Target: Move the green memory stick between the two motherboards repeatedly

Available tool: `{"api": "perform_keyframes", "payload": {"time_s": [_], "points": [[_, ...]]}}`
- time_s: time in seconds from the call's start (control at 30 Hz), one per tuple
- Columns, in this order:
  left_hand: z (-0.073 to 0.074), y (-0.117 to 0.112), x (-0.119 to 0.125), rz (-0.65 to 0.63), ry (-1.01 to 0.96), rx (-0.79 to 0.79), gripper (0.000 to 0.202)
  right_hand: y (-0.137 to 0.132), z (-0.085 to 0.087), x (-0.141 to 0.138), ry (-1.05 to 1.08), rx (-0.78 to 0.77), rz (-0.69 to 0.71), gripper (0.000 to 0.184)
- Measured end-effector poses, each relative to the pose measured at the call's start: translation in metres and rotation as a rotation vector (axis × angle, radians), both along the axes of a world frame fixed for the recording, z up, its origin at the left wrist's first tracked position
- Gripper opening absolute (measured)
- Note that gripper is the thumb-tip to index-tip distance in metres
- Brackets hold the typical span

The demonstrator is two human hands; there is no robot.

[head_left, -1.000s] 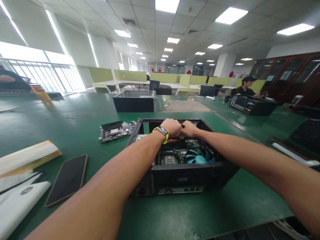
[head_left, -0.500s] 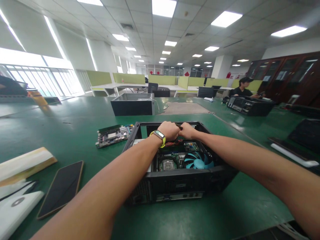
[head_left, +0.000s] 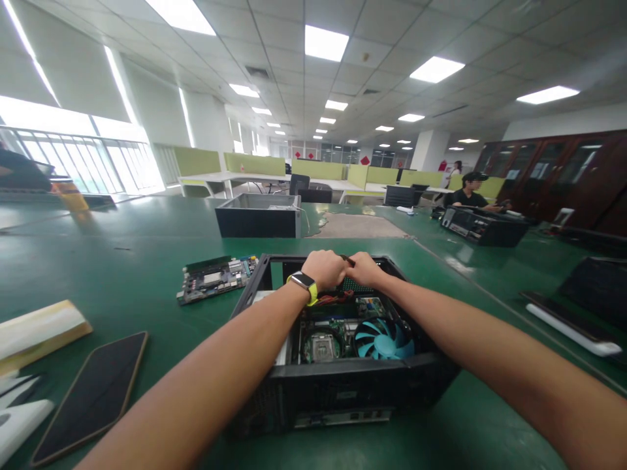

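Observation:
A black computer case [head_left: 343, 382] lies on its side in front of me, its upper side uncovered. Over its far part, my left hand [head_left: 324, 269] and my right hand [head_left: 366, 269] meet, both with fingers closed. A small dark piece [head_left: 347, 260] shows between them, too hidden to name. Inside the case are a motherboard [head_left: 337, 326] with a bare processor socket [head_left: 323, 347], a blue-bladed fan [head_left: 385, 339] and red-orange cables [head_left: 336, 298] just below my hands. My left wrist carries a watch [head_left: 304, 282] with a yellow-green strap.
Left of the case lies a loose circuit board [head_left: 215, 277]. A phone [head_left: 93, 395] and a cardboard-like box [head_left: 44, 326] are at the near left. Farther back stands an open grey case [head_left: 257, 219]. A person [head_left: 470, 192] sits at the far right behind another black case [head_left: 482, 225].
The camera view has tilted up slightly, so the table and case sit lower in the picture. My hands keep their closed hold above the case, with little visible movement.

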State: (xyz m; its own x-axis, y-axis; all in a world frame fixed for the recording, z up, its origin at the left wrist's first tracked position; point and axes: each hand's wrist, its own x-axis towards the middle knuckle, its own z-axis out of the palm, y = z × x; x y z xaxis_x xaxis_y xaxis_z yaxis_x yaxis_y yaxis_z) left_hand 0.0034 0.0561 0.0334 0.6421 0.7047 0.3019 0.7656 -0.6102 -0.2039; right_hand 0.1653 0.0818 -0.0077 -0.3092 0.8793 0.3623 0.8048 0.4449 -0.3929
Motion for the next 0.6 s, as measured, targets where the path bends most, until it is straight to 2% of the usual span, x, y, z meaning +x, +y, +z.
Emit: {"api": "perform_keyframes", "payload": {"time_s": [0.17,0.37,0.5,0.6], "points": [[0.001,0.005,0.0,0.018,-0.003,0.01,0.035,0.001,0.002,-0.001,-0.04,-0.044,0.011,0.027],[-0.006,0.009,0.002,0.022,0.031,-0.006,0.03,0.0,0.0,-0.002,-0.131,-0.138,0.041,0.03],[-0.011,0.01,0.0,0.026,0.084,-0.08,0.029,-0.001,-0.001,-0.003,-0.178,-0.205,0.044,0.028],[-0.013,0.01,-0.001,0.024,0.158,-0.173,0.03,-0.003,-0.003,-0.004,-0.198,-0.34,0.04,0.026]]}}
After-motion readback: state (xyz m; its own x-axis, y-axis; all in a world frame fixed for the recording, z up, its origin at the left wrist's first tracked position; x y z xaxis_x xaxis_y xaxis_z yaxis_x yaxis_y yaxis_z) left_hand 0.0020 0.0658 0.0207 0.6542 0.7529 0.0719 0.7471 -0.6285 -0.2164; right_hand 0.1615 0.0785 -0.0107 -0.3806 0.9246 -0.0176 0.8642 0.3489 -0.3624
